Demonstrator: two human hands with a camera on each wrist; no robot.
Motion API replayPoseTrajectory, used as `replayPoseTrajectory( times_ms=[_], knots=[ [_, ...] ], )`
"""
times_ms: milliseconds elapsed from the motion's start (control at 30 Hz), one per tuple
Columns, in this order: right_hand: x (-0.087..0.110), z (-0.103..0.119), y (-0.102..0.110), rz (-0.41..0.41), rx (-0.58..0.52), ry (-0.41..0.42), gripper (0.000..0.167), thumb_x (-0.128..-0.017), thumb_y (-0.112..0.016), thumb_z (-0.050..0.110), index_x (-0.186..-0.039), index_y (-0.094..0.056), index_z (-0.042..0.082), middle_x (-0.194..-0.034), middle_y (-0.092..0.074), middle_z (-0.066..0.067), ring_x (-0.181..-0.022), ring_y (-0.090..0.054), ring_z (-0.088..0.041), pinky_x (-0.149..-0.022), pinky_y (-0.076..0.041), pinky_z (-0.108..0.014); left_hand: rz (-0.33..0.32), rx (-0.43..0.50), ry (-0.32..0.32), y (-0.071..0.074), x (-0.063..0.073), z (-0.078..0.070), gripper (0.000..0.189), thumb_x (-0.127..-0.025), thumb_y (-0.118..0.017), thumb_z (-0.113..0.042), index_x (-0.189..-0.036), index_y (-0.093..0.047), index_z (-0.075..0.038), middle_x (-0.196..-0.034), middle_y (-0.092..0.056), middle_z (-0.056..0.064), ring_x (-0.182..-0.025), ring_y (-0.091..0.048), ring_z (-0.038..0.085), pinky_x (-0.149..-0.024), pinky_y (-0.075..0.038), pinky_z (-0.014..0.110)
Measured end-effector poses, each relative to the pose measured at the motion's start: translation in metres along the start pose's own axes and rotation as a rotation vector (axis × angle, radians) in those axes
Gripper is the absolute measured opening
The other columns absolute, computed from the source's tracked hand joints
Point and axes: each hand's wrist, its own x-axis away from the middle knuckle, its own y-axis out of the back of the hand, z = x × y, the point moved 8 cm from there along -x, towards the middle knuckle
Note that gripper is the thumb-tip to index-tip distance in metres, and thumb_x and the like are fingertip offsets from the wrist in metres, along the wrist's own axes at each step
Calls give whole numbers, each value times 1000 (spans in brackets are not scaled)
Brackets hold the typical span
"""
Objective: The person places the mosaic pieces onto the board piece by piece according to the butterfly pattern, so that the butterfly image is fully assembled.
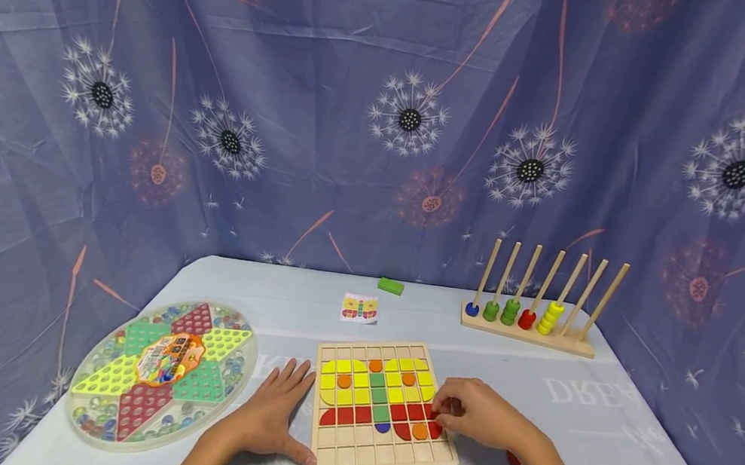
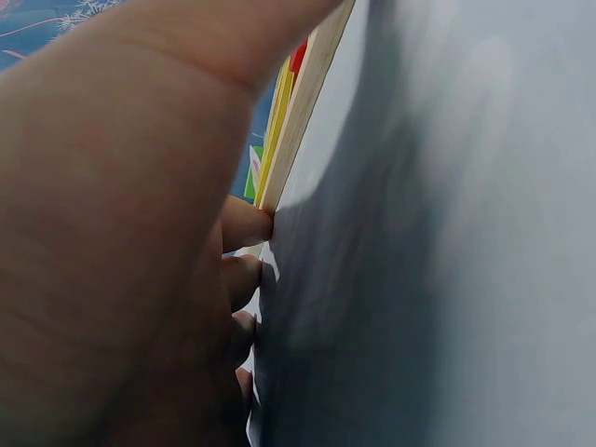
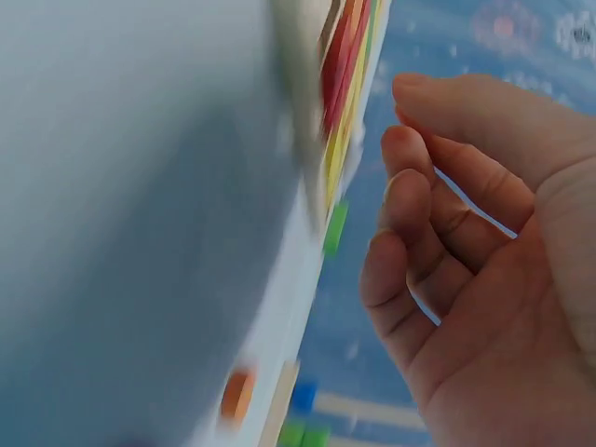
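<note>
A square wooden grid board (image 1: 355,458) lies on the table, with flat yellow, red, green, orange and blue pieces forming a butterfly-like pattern. My left hand (image 1: 275,412) rests beside its left edge, fingers spread and thumb against the near left corner. In the left wrist view, fingertips (image 2: 244,223) touch the table near the board's side. My right hand (image 1: 486,411) is over the right edge, fingers bent near the red pieces (image 1: 417,413). No piece shows between its thumb and fingers in the right wrist view, where the hand (image 3: 484,251) appears above the board.
A small picture card (image 1: 359,308) and a green block (image 1: 390,286) lie behind the board. A round marble board (image 1: 215,428) stands left. At back right is a peg stand (image 1: 525,336) with colored beads. One red piece (image 1: 513,460) lies beneath the right wrist.
</note>
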Motion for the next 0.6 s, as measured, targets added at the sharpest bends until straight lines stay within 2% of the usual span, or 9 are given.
replayPoseTrajectory(
  times_ms=[133,300,467,600],
  knots=[
    [23,-32,18,-42,-7,-61,10,-85,-74,22,-93,-68,20,-78,-58,12,-66,-52,-7,-55,-47,-26,3,4,-4,1,1,-1,135,-49,-70,-84,-152,-26,-8,-158,-15,13,-144,-3,35,-114,-3,57],
    [55,-63,34,-71,-10,-106,14,-85,-75,23,-95,-67,17,-79,-57,9,-67,-51,-7,-55,-45,-25,6,1,-9,0,1,-1,135,-50,-70,-84,-152,-26,-7,-158,-15,14,-144,-4,36,-113,-4,57],
    [78,-84,42,-53,-34,-152,24,-82,-78,26,-99,-65,15,-83,-54,2,-70,-50,-8,-55,-44,-25,0,0,-15,0,1,-2,135,-50,-70,-83,-152,-26,-7,-158,-15,13,-144,-3,36,-113,-4,57],
    [86,-91,41,-27,-36,-157,24,-81,-77,26,-99,-64,16,-84,-53,1,-70,-48,-7,-56,-43,-25,-5,-5,-19,1,1,-3,135,-50,-69,-84,-152,-26,-7,-158,-15,13,-144,-3,36,-114,-4,57]
  ],
)
